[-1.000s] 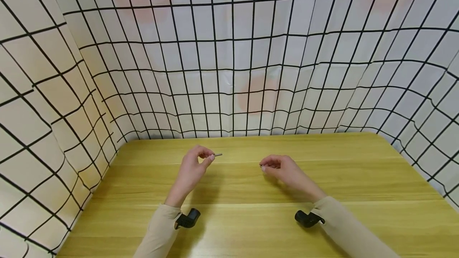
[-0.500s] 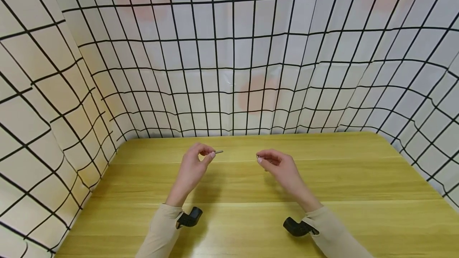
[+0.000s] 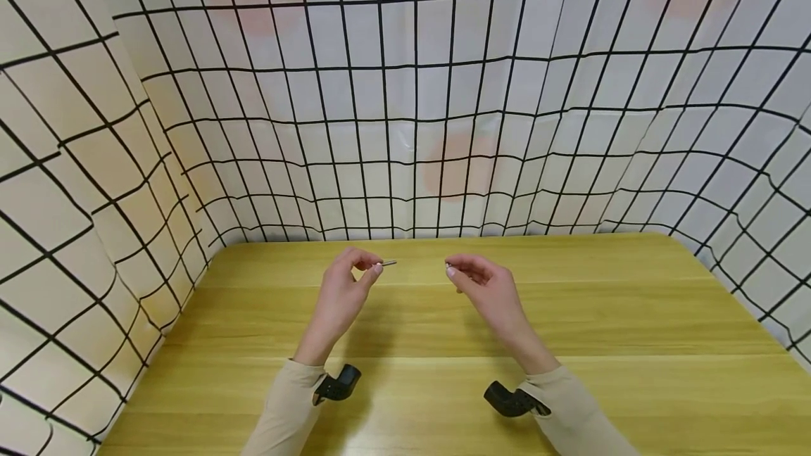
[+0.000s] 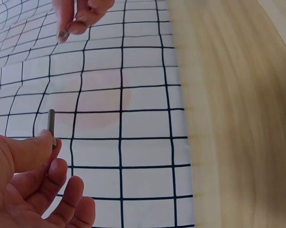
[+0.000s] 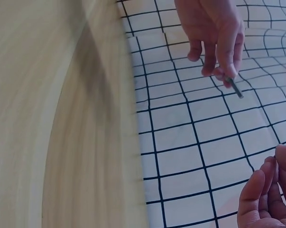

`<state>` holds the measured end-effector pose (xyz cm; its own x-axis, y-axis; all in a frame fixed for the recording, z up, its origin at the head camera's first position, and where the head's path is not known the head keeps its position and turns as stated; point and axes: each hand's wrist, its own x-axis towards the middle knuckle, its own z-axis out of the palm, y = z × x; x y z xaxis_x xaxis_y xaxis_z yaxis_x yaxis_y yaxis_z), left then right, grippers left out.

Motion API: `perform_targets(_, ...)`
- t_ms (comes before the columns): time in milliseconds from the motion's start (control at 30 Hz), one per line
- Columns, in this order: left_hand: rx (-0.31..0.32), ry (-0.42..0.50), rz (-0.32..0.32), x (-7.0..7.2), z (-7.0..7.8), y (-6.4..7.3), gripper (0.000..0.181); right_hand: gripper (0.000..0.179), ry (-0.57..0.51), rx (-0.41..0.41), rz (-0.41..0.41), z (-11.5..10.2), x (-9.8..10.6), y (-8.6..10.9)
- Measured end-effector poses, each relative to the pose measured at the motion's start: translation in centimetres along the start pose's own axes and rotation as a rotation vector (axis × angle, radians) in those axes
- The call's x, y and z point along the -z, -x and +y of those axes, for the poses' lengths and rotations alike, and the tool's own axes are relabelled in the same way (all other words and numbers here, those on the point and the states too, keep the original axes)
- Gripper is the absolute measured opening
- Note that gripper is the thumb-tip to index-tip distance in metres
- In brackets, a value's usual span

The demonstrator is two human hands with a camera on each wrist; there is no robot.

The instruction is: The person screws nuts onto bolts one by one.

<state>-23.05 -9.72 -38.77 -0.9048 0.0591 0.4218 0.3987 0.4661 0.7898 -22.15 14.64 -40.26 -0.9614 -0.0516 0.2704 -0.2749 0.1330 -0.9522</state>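
Left hand: the left hand (image 3: pixel 339 293) is narrow at the tips; thumb and index finger pinch a thin metal rod, and the other fingers are bent loosely behind this pinch.
Metal rod: the metal rod (image 4: pixel 51 122) sticks out past the left fingertips, and its free end is directed towards the right hand. Close to the left thumb there is a thicker, brighter part (image 4: pixel 54 142); I cannot tell whether it belongs to the rod.
Right hand: the right hand (image 3: pixel 493 288) is also narrow at the tips, with thumb and finger pinching a small metal piece; its other fingers are curled below.
Small metal piece: the small metal piece (image 4: pixel 62 34) is at the very tips of the right hand, mostly covered; its exact form is too small to tell.
Between the hands: a gap remains, so the rod and the small piece are apart, facing one another.
Wrists: behind each hand is a beige sleeve, and at the inner side of the wrists sit a left black mount (image 3: pixel 338 383) and a right black mount (image 3: pixel 512 400).
Tabletop: the wood-grain tabletop (image 3: pixel 608 315) lies under both hands, with a soft shadow beside the left one.
Backdrop: beyond the hands stands a white sheet (image 3: pixel 526 104) with black grid lines and pale reddish spots.
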Motion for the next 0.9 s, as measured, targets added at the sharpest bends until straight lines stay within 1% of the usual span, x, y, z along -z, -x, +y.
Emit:
perform_targets(233, 0.007, -0.005, -0.004, -0.2, 0.3, 0.1, 0.008, 0.023, -0.028, 0.004, -0.003, -0.4, -0.5, -0.3)
perform_targets(400, -0.019, -0.019, 0.002, -0.3, 0.7, 0.0, 0.006, 0.025, -0.044, -0.007, 0.011, -0.9, -0.7, -0.3)
perform_targets(533, -0.034, -0.025, 0.008, -0.3, 1.1, -0.1, 0.004, 0.026, -0.05, 0.004, 0.016, -1.3, -0.9, -0.2)
perform_targets(900, -0.072, -0.021, -0.006, -0.6, 2.2, 0.0, 0.004, 0.025, -0.044, 0.025, -0.001, -1.7, -1.5, 0.0)
